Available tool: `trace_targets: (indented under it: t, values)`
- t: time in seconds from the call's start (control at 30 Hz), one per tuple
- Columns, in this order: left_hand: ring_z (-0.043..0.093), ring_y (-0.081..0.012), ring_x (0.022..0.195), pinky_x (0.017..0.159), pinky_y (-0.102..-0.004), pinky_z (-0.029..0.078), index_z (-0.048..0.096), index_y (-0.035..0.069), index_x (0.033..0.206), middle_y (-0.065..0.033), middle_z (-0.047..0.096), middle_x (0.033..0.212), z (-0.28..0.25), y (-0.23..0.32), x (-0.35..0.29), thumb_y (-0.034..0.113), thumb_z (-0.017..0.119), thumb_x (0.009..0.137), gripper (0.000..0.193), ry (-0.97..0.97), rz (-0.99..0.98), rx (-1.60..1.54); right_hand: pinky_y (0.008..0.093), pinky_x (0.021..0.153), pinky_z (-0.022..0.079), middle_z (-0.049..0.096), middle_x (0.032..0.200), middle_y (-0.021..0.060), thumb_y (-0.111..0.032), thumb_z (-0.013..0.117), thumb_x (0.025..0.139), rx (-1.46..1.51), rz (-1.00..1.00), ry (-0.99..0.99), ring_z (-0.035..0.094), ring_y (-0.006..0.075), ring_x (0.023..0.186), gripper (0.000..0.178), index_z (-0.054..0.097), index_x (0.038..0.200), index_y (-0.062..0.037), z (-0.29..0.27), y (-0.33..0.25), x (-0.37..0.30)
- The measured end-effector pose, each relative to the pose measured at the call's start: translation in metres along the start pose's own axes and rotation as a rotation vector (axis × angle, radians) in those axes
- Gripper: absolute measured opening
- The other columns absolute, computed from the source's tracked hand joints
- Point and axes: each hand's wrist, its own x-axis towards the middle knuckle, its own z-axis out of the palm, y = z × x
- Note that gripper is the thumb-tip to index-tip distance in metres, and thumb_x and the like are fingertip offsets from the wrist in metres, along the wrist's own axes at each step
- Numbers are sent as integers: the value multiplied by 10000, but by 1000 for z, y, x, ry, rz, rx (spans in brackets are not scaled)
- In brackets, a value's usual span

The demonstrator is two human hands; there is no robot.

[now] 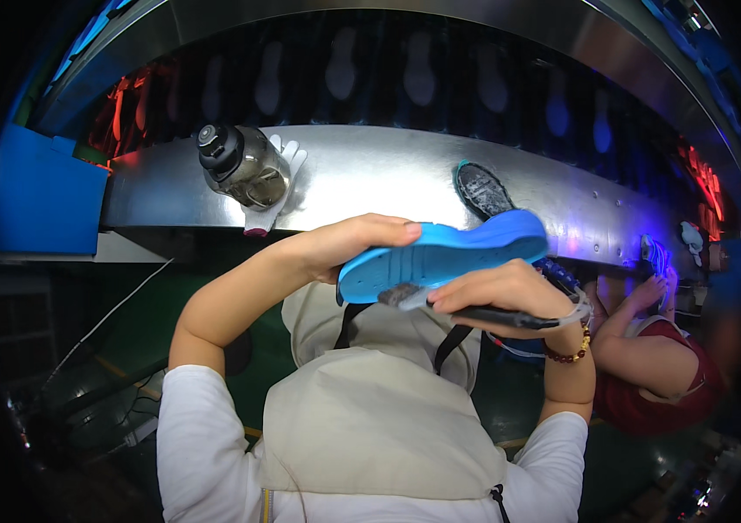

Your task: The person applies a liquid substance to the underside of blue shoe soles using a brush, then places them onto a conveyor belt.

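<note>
A shiny metal desk (370,196) stretches across in front of you. On its left part stands your see-through bottle (253,174) with a black lid, hiding some of a white glove (293,159). Right of the middle, you have a dark, sole-shaped piece (482,189) with a whitish surface and teal edge lying flat.

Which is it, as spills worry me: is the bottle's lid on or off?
On: the black lid covers the bottle's top. I cannot tell whether it is screwed tight.
</note>
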Motion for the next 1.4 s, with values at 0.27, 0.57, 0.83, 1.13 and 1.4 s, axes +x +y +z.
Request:
trace_targets:
  t: [0.27, 0.57, 0.83, 1.13, 1.4]
  values:
    - [570, -236, 928, 721, -307, 504, 394, -39, 1254, -232, 497, 1112, 2, -1, -7, 473, 477, 846, 660, 42, -10, 39, 313, 737, 503, 641, 933, 113, -28, 640, 721, -6, -20, -26, 624, 251, 868, 187, 616, 906, -26, -26, 7, -9]
    - [574, -234, 938, 748, -294, 502, 388, -32, 1260, -226, 498, 1119, -12, -20, -13, 434, 475, 860, 620, 119, 21, -62, 302, 744, 501, 638, 924, 109, -38, 635, 736, 28, -30, 29, 623, 238, 851, 177, 605, 909, -16, -35, 16, -12]
    - [553, -297, 985, 778, -368, 500, 328, -4, 1297, -222, 467, 1180, -23, -33, -11, 430, 463, 852, 636, 126, 28, -65, 289, 742, 495, 643, 952, 132, -61, 656, 728, 135, 212, 74, 633, 225, 842, 223, 617, 934, 16, -19, 21, -20]
    - [520, -375, 1039, 779, -566, 466, 306, 38, 1310, -227, 438, 1220, -22, -45, 21, 345, 447, 856, 566, -61, 250, -599, 177, 533, 421, 631, 690, 52, -75, 579, 799, 395, 307, 857, 555, 72, 562, 157, 646, 917, 3, -6, 59, -16]
    - [494, -392, 1071, 806, -580, 440, 257, 59, 1346, -218, 418, 1254, -35, -61, 23, 346, 435, 858, 594, -38, 349, -624, 192, 500, 436, 645, 841, 130, -19, 643, 735, 233, 182, 691, 562, 98, 563, 191, 642, 922, 24, 53, 43, -2]
